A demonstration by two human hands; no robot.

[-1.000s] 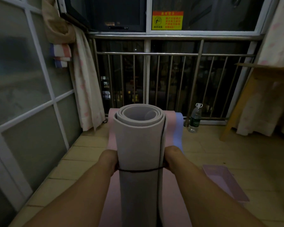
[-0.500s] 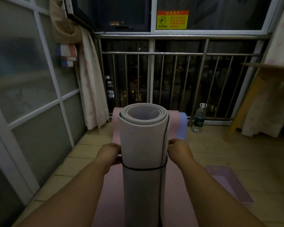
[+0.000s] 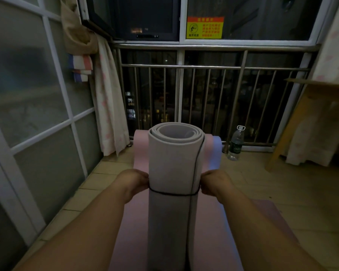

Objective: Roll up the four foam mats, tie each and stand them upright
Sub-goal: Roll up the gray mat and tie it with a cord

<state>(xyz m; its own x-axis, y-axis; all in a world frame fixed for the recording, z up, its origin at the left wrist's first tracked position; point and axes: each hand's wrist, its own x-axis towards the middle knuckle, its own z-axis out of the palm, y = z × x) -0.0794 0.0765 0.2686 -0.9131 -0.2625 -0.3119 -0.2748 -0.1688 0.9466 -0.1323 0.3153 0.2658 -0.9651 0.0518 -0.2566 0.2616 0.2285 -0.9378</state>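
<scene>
Tying step: with fingers of left hand [image 3: 134, 182] and right hand [image 3: 213, 183] pinching the cord [image 3: 174, 194] around the grey rolled mat [image 3: 174, 163], tension, knot, then stand upright

The tiled floor [image 3: 262, 182] carries a pink mat [image 3: 140, 151] spread flat below the fingers [image 3: 207, 176] and a water bottle [image 3: 235, 143] standing beyond them, rightward.
</scene>
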